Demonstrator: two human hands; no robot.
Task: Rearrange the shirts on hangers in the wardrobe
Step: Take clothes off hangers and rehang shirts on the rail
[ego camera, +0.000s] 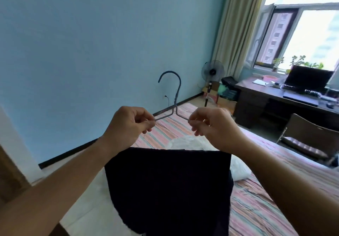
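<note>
Two hands pinch one hanger [174, 96]: left hand [128, 124], right hand [212, 125]; one dark garment [168, 190] hangs below, over the bed [256, 208].

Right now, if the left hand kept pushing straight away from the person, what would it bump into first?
Probably nothing close. The left hand, gripping the hanger, points over the striped bed toward the blue wall. The way looks free until that wall, though depth is hard to judge.

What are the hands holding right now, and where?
Both hold the grey hanger: left hand pinches its left shoulder arm, right hand its right. A dark garment hangs below.
</note>
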